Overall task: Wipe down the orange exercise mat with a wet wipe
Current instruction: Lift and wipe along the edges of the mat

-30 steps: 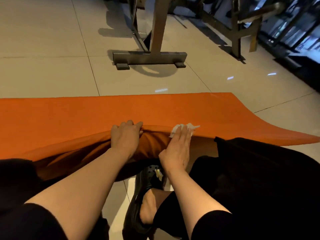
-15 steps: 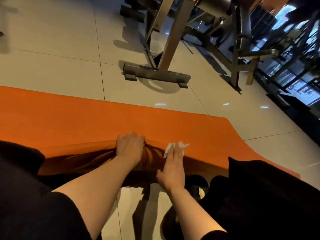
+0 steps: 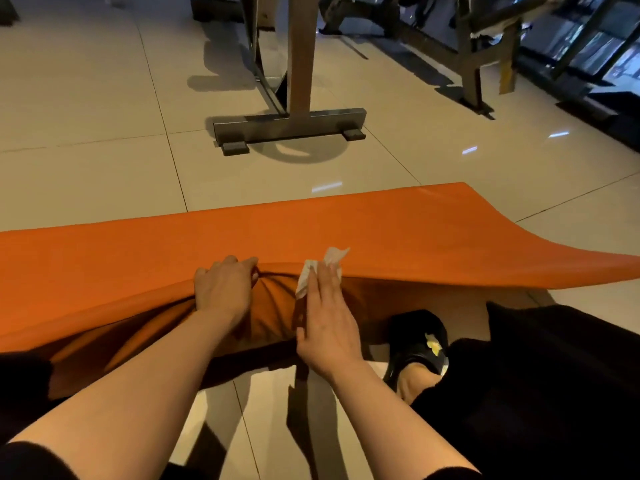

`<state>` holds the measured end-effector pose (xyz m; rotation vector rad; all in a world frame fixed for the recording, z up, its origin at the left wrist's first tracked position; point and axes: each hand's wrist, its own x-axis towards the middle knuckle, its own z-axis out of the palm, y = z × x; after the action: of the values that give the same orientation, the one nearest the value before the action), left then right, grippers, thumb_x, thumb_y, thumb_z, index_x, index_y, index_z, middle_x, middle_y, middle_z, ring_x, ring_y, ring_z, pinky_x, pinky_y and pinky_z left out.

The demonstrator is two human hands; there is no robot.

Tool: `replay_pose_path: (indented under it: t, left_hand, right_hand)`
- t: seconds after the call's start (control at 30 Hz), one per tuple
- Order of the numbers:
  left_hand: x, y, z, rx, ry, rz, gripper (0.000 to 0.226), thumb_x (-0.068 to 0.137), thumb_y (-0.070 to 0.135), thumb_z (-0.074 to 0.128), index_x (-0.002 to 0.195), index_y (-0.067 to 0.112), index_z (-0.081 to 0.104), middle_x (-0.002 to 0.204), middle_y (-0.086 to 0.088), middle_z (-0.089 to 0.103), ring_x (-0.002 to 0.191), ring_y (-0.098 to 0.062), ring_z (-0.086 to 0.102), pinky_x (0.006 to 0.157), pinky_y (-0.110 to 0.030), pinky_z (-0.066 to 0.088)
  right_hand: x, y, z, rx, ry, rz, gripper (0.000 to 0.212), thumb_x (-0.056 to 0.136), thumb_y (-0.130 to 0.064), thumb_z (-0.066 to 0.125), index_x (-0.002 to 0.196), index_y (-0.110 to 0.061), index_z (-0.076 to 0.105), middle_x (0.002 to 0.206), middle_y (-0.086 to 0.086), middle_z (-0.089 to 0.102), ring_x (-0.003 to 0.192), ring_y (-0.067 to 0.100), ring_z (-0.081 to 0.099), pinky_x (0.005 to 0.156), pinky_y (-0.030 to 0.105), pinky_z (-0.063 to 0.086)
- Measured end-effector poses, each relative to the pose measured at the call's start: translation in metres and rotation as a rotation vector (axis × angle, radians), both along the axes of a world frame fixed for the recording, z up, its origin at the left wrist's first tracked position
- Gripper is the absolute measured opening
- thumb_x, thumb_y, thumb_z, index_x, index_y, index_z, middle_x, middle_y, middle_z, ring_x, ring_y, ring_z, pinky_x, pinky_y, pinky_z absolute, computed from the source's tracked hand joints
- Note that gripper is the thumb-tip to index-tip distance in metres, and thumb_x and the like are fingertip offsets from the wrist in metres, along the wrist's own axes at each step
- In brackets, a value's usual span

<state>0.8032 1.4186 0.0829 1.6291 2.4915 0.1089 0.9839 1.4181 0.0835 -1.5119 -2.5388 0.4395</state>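
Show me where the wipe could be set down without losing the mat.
Free: bare tiles between the mat's far edge and the metal stand base. Crowded: near edge, where left hand grips the mat, right hand presses the wipe.

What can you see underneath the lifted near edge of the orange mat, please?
Under the orange mat, whose near edge the left hand grips, only its shadowed underside and floor tile show; farther in is covered.
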Motion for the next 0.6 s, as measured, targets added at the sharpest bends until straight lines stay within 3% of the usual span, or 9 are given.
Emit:
replay_pose_path:
  t: [0.1, 0.2, 0.27, 0.33, 0.43, 0.6]
  left_hand:
    - [0.003, 0.003, 0.0, -0.005, 0.017, -0.015, 0.039, 0.104, 0.033, 0.032, 0.142, 0.034, 0.043, 0.116, -0.005, 0.057, 0.108, -0.029, 0.055, 0.085, -0.039, 0.036]
    - [0.016, -0.001, 0.003, -0.019, 0.117, -0.029, 0.046, 0.102, 0.026, 0.033, 0.147, 0.034, 0.033, 0.124, -0.004, 0.054, 0.113, -0.027, 0.051, 0.091, -0.04, 0.035]
    - [0.032, -0.006, 0.006, 0.012, 0.157, -0.107, 0.059, 0.097, 0.021, 0.038, 0.151, 0.031, 0.019, 0.14, -0.002, 0.044, 0.127, -0.024, 0.042, 0.104, -0.044, 0.026]
    - [0.056, -0.009, 0.009, 0.08, 0.12, -0.281, 0.068, 0.094, 0.024, 0.044, 0.153, 0.024, 0.012, 0.152, -0.002, 0.029, 0.14, -0.019, 0.027, 0.116, -0.049, 0.007]
    - [0.076, -0.003, 0.003, 0.106, 0.088, -0.346, 0.067, 0.098, 0.034, 0.037, 0.154, 0.015, 0.004, 0.16, -0.003, 0.014, 0.147, -0.016, 0.008, 0.116, -0.05, -0.007]
    - [0.067, 0.011, -0.01, -0.021, 0.102, -0.417, 0.08, 0.098, 0.042, 0.037, 0.151, 0.013, -0.017, 0.162, -0.003, -0.009, 0.148, -0.017, -0.012, 0.113, -0.049, -0.017]
  right_hand:
    - [0.012, 0.003, -0.008, 0.107, -0.096, -0.06, 0.094, 0.086, -0.019, 0.06, 0.155, -0.012, -0.003, 0.161, 0.006, -0.016, 0.148, 0.021, -0.017, 0.12, 0.04, -0.009]
    - [0.012, -0.002, -0.012, 0.062, -0.116, -0.161, 0.102, 0.087, -0.027, 0.062, 0.152, -0.013, -0.014, 0.158, 0.007, -0.028, 0.144, 0.024, -0.027, 0.118, 0.046, -0.013]
    - [0.003, 0.0, -0.011, 0.015, -0.048, -0.187, 0.101, 0.086, -0.025, 0.062, 0.153, -0.012, -0.013, 0.158, 0.007, -0.027, 0.144, 0.026, -0.027, 0.118, 0.043, -0.013]
    - [-0.003, 0.006, -0.01, -0.001, 0.002, -0.155, 0.098, 0.088, -0.023, 0.059, 0.152, -0.013, -0.015, 0.157, 0.006, -0.027, 0.144, 0.025, -0.028, 0.118, 0.039, -0.015]
    - [-0.006, 0.014, -0.012, 0.005, 0.075, -0.077, 0.092, 0.092, -0.016, 0.053, 0.148, -0.014, -0.021, 0.155, 0.005, -0.03, 0.143, 0.023, -0.029, 0.118, 0.035, -0.014]
    - [0.018, 0.013, -0.013, 0.104, 0.009, -0.107, 0.088, 0.09, -0.015, 0.052, 0.154, -0.012, -0.008, 0.158, 0.006, -0.021, 0.145, 0.018, -0.022, 0.117, 0.03, -0.012]
